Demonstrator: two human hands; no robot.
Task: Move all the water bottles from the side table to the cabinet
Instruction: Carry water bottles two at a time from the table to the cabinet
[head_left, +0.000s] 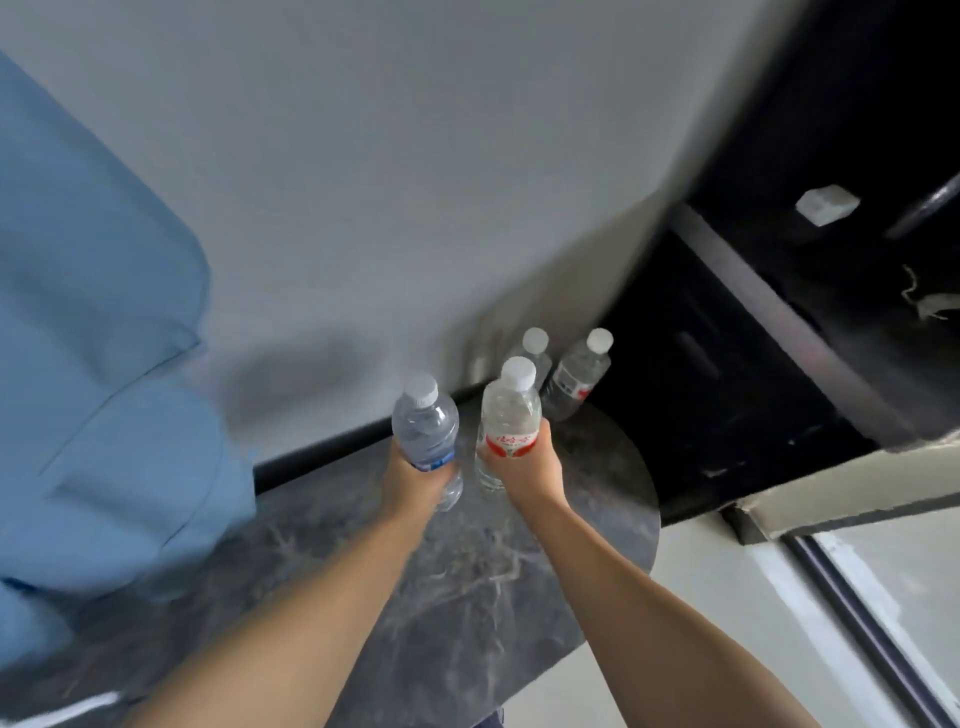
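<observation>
My left hand (415, 480) grips a clear water bottle with a blue label (425, 426) around its lower half. My right hand (530, 465) grips a clear bottle with a red label (510, 410) the same way. Both bottles are upright with white caps, over the far part of the dark marbled round side table (467, 582). Two more capped bottles stand at the table's far edge by the wall: one (534, 353) partly hidden behind the red-label bottle, the other (576, 376) to its right, leaning slightly.
A blue upholstered seat (98, 389) fills the left side, touching the table. A pale wall (389, 182) rises behind. A dark cabinet with open shelves (810, 312) stands to the right; a small white object (826, 205) lies on one shelf. Pale floor (701, 597) at lower right.
</observation>
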